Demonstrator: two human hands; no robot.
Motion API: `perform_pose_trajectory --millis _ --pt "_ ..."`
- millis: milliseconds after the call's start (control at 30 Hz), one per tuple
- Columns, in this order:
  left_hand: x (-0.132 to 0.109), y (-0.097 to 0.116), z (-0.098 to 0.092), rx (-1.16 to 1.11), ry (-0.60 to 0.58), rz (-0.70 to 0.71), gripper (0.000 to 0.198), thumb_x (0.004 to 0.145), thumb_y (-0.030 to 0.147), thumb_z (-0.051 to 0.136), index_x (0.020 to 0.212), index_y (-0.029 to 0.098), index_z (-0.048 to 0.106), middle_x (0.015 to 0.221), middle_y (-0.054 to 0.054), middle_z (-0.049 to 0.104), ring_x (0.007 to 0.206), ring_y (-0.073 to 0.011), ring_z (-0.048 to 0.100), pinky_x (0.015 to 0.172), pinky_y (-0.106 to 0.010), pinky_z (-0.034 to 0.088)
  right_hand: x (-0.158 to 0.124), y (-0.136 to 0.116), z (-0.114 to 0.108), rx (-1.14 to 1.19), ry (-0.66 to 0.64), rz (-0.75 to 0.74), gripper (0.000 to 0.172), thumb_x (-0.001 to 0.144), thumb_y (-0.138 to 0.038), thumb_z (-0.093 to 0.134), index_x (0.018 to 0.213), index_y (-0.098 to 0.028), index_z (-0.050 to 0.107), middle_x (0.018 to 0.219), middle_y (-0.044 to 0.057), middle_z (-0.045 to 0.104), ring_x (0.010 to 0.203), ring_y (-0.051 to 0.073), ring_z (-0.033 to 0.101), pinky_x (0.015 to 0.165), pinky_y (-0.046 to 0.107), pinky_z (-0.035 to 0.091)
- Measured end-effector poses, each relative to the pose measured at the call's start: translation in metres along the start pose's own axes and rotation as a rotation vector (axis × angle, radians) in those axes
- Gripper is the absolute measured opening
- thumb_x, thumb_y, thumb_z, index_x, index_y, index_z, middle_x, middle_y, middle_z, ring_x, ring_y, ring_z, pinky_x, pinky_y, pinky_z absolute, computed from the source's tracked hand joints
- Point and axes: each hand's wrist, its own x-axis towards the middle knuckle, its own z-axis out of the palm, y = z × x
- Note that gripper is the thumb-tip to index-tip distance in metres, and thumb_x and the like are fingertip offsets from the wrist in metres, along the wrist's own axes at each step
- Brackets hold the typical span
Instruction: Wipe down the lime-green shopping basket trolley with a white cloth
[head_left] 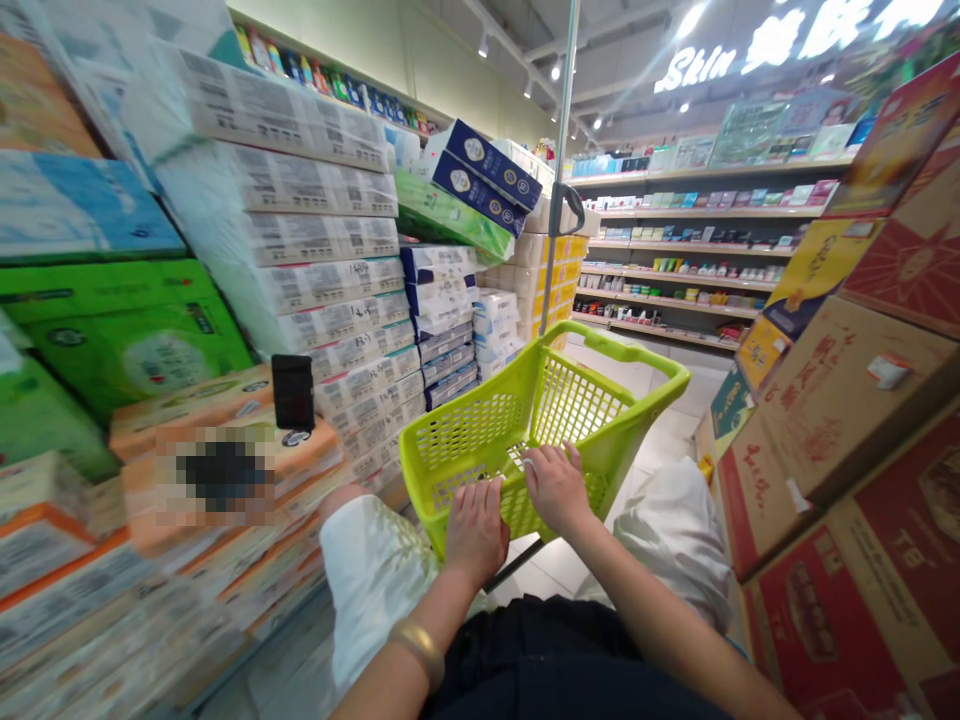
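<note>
Basket [480, 422] in front, left hand [477, 528] and right hand [556, 490] curled over its near rim, slightly apart: even pressure should keep it steady.

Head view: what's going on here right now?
The left hand and right hand both rest on the near edge of a green basket, between the person's white-clad legs. Wrapped packs are stacked on the left, cartons on the right, and stocked shelves stand beyond.
</note>
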Motion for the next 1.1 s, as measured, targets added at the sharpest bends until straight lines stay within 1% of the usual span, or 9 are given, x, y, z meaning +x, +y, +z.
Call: perform_pose_trajectory --millis 133,333,533,600,667,767,833,1033,1100 --pt "0.000 0.002 0.001 0.001 0.004 -0.011 0.054 0.072 0.015 0.052 0.126 0.013 0.048 0.105 -0.010 0.061 0.096 -0.0258 0.054 0.094 -0.043 0.041 0.003 0.012 -0.004 -0.058 0.048 0.073 0.019 0.094 -0.021 0.044 0.091 -0.023 0.063 0.088 0.002 0.066 0.092 0.019 0.056 0.107 0.039 0.020" --pt "0.001 0.000 0.003 0.014 0.031 0.003 0.053 0.071 0.015 0.051 0.124 0.014 0.048 0.100 -0.009 0.061 0.092 -0.0252 0.055 0.091 -0.044 0.042 -0.008 -0.016 0.008 0.029 -0.007 -0.077 0.017 0.093 -0.020 0.046 0.094 -0.025 0.062 0.093 0.001 0.066 0.095 0.017 0.056 0.107 0.034 0.021" --pt "0.001 0.001 -0.002 -0.006 -0.011 -0.005 0.055 0.072 0.015 0.052 0.127 0.014 0.046 0.105 -0.010 0.061 0.097 -0.0254 0.054 0.094 -0.043 0.040 0.004 0.017 -0.007 -0.046 0.056 0.103 0.019 0.093 -0.020 0.046 0.090 -0.024 0.064 0.089 0.002 0.066 0.094 0.019 0.057 0.108 0.041 0.017" --pt "0.002 0.003 -0.002 -0.009 -0.018 -0.019 0.056 0.072 0.015 0.052 0.128 0.015 0.046 0.105 -0.010 0.061 0.098 -0.0255 0.054 0.095 -0.043 0.039 0.006 0.020 -0.008 -0.056 0.074 0.142 0.019 0.093 -0.019 0.046 0.090 -0.024 0.064 0.091 0.003 0.067 0.096 0.020 0.056 0.108 0.042 0.016" --pt "0.002 0.003 -0.001 -0.014 -0.022 -0.026 0.056 0.072 0.015 0.052 0.127 0.016 0.046 0.106 -0.010 0.061 0.097 -0.0259 0.055 0.094 -0.043 0.039 0.002 0.011 -0.004 -0.047 0.069 0.138 0.019 0.092 -0.018 0.046 0.091 -0.024 0.064 0.092 0.003 0.067 0.097 0.020 0.056 0.108 0.041 0.017" --pt "0.002 0.002 0.000 -0.009 -0.021 -0.021 0.055 0.072 0.016 0.051 0.126 0.016 0.047 0.103 -0.010 0.061 0.095 -0.0260 0.055 0.093 -0.044 0.040 -0.006 -0.010 0.004 -0.002 0.024 0.042 0.018 0.093 -0.019 0.046 0.093 -0.024 0.062 0.094 0.002 0.066 0.098 0.019 0.056 0.108 0.038 0.017" --pt "0.001 0.001 0.000 -0.005 -0.013 -0.011 0.055 0.071 0.016 0.051 0.126 0.015 0.047 0.102 -0.009 0.061 0.095 -0.0260 0.055 0.093 -0.044 0.041 -0.009 -0.015 0.005 0.024 0.005 -0.007 0.018 0.094 -0.020 0.045 0.094 -0.025 0.062 0.095 0.001 0.066 0.099 0.018 0.056 0.108 0.038 0.017" --pt "0.001 0.002 0.000 0.002 -0.020 -0.012 0.056 0.071 0.014 0.052 0.127 0.014 0.047 0.105 -0.011 0.061 0.097 -0.0263 0.054 0.094 -0.043 0.040 0.003 0.016 -0.006 -0.031 0.075 0.115 0.019 0.094 -0.020 0.045 0.090 -0.025 0.063 0.091 0.002 0.067 0.095 0.020 0.056 0.107 0.042 0.016" --pt "0.002 0.003 -0.001 -0.001 -0.031 -0.021 0.056 0.072 0.015 0.052 0.127 0.015 0.046 0.106 -0.011 0.061 0.098 -0.0265 0.054 0.095 -0.044 0.040 0.003 0.015 -0.005 -0.030 0.087 0.129 0.018 0.093 -0.019 0.046 0.089 -0.024 0.063 0.090 0.003 0.067 0.095 0.021 0.056 0.107 0.042 0.017"
